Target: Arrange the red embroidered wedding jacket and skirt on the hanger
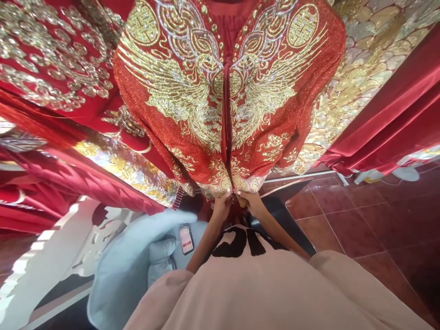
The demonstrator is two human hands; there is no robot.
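Observation:
A red jacket (192, 105) with gold phoenix embroidery hangs upright in front of me, its front opening running down the middle. My left hand (222, 206) pinches the bottom hem on the left side of the opening. My right hand (250, 204) pinches the hem on the right side. Both hands sit close together at the lower end of the opening (232, 185), fingers closed on the fabric. My forearms reach up from a pale shirt with black lettering.
More red and gold garments (51, 59) hang to the left and right (364, 59). Red drapes (395, 123) fall at the right. A pale blue cloth (130, 261) and a small phone (186, 240) lie lower left beside a white carved piece (51, 261). Brown floor tiles (371, 220) lie at the right.

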